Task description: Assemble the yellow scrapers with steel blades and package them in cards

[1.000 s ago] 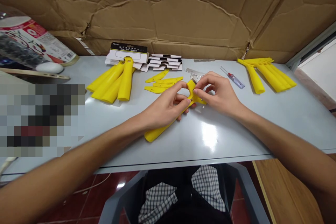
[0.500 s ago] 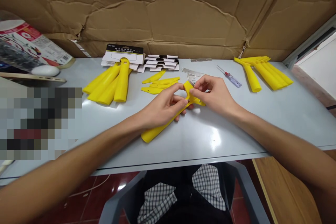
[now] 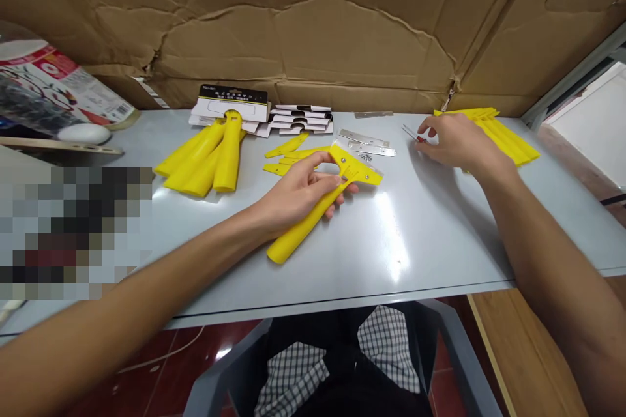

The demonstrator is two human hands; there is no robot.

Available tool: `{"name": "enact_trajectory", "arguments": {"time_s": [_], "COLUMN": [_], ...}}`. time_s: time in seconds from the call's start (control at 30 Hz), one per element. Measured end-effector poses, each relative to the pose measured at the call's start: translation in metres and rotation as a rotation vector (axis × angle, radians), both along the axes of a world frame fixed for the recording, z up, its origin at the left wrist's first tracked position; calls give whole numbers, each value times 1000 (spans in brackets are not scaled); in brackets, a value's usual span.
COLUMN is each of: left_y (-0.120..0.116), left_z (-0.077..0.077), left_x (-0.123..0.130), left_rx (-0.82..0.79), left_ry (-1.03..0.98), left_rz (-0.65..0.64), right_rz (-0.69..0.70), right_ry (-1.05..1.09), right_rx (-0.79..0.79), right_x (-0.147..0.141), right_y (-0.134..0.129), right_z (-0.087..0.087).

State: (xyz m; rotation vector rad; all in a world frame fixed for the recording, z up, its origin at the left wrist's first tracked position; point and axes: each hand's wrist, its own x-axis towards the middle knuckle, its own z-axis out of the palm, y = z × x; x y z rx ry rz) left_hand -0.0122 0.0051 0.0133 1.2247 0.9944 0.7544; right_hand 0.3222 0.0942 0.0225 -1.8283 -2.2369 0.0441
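Left hand [image 3: 296,195] gripping yellow scraper [image 3: 306,225], fingers closed | right hand [image 3: 457,143] hovering at 2 o'clock, fingers half-curled by screwdriver [image 3: 415,135], grip unclear | risk: scraper bumping loose screws [image 3: 365,157], scattering them

A person's left hand [image 3: 293,199] grips a yellow plastic scraper [image 3: 291,244] at centre frame on a pale grey surface [image 3: 450,254], as the right hand [image 3: 454,143] closes over a small screwdriver [image 3: 411,132] at upper right. Steel blades [image 3: 372,150] lie just beyond the scraper. More yellow handles [image 3: 205,166] sit left, before packaging cards [image 3: 229,101] and creased cardboard [image 3: 303,32].
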Motion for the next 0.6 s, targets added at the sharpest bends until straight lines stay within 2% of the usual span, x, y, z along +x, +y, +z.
{"name": "enact_trajectory", "arguments": {"time_s": [0.17, 0.3, 0.47, 0.6], "left_y": [0, -1, -1, -1], "left_z": [0, 0, -3, -2], "left_x": [1, 1, 2, 3], "left_rx": [-2, 2, 24, 37], "left_ry": [0, 13, 19, 31], "left_rz": [5, 19, 40, 43], "right_rz": [-8, 25, 207, 442], "right_ry": [-6, 14, 177, 304], "right_rx": [-74, -80, -15, -57], "right_x": [2, -6, -26, -48], "right_y": [4, 0, -19, -41], "right_z": [-4, 0, 15, 26]}}
